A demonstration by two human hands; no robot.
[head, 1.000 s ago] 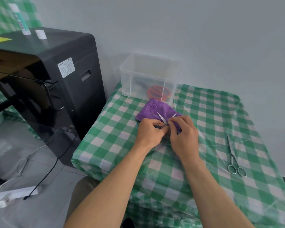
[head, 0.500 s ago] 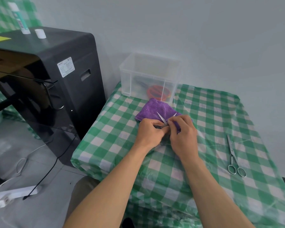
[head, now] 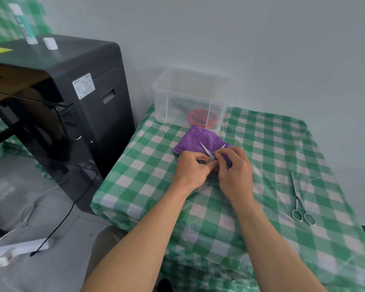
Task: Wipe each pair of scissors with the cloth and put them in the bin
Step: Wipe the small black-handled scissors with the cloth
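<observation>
Scissors [head: 207,152] with short steel blades are held just above the purple cloth [head: 195,140], the 2 blades spread in a V and pointed away toward the bin [head: 162,102]. The handles are gripped in the curled fingers of the left hand [head: 191,170]. A fold of the cloth is pinched against 1 blade by the right hand [head: 235,172] (fingertips bunched together). Orange-handled scissors [head: 200,118] are seen inside the clear bin. A second steel pair [head: 297,197] is laid on the checked table [head: 272,144], tips away, well apart.
</observation>
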